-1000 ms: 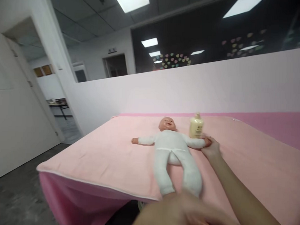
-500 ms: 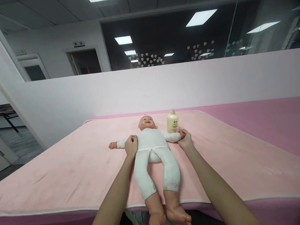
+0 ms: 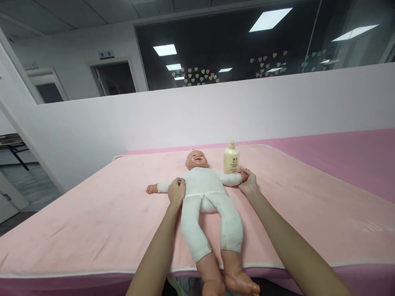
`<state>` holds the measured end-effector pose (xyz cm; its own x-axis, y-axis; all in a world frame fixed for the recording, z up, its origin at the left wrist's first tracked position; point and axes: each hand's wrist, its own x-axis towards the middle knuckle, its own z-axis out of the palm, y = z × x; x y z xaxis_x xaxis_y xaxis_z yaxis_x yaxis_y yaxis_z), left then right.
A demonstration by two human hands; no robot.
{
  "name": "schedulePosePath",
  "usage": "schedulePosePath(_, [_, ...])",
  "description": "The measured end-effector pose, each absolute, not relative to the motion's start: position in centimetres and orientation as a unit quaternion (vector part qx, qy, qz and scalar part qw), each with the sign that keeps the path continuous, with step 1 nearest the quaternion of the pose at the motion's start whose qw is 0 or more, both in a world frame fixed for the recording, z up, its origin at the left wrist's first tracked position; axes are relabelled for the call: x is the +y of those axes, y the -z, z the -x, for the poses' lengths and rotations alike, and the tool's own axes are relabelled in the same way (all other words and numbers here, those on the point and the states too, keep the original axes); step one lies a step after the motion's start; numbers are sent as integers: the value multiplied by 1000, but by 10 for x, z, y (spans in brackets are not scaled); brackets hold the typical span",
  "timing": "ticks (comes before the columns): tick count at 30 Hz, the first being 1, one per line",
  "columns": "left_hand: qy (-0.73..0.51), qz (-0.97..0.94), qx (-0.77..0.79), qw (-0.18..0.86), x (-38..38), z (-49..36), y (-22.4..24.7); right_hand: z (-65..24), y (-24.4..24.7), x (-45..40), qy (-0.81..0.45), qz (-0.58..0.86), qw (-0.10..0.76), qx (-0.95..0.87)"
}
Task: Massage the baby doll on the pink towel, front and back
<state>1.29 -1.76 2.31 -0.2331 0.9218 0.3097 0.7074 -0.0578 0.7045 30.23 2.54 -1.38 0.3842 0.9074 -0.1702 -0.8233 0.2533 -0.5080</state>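
Observation:
A baby doll [image 3: 204, 183] in a white cloth suit lies on its back, head at the far end, its bare feet sticking out past the near edge. My right hand [image 3: 249, 184] is closed around the doll's hand [image 3: 244, 176] on the right, with that arm stretched out sideways. Curled into a loose fist, my left hand [image 3: 176, 191] rests against the left side of the doll's torso, in front of its other arm; I see nothing in it. A pale yellow pump bottle [image 3: 231, 160] stands upright just behind the held doll hand.
A pink towel [image 3: 100, 222] with a white hem covers the table under the doll. Behind it runs a low white wall [image 3: 185, 117] with dark glass above, dotted with heart stickers. A pink surface [image 3: 355, 158] extends along the right.
The whole view has shifted slightly, so everything sits a little further right. Both hands keep their places on and beside the doll.

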Motion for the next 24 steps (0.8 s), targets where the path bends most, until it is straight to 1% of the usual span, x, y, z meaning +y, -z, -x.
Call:
schedulePosePath(3, [-402,-601,677,137,-17,-13,-22,-305,18,29,-548,264,786,-110])
schedulePosePath(13, [-418,-610,659,139,-15,-11,-17,-304,17,29,-551,268,787,-66])
schedulePosePath(24, [-425,-606,657,143,-15,-11,-17,-302,15,26,-552,267,787,-68])
